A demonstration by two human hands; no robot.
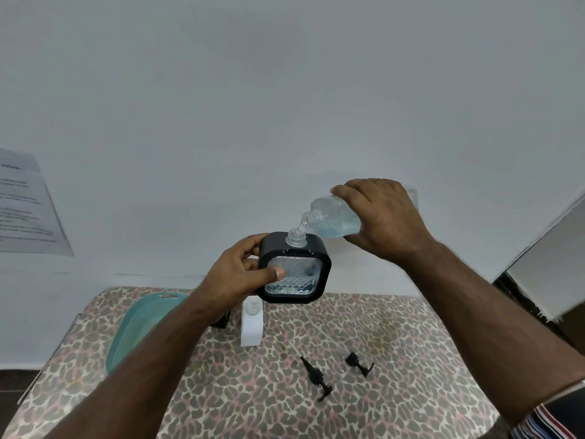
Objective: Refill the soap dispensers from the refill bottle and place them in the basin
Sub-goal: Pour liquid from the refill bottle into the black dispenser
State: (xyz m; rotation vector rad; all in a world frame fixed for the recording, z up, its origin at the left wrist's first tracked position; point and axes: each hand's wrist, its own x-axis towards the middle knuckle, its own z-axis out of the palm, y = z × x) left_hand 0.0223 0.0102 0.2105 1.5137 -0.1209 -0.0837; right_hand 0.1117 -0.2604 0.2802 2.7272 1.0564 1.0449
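Up above the table [221,391], I hold the black soap dispenser [296,267] in my left hand [235,277], fingers wrapped round its side. My right hand [383,217] grips the refill bottle [332,221] and tips it so blue soap runs into the small neck. I think I should pour slowly and keep both mouths close, or soap will spill. Below, a white dispenser [252,324] waits with no top. Two black pumps [316,377] lie near it. At the left is the green basin [142,321], partly hidden by my arm.
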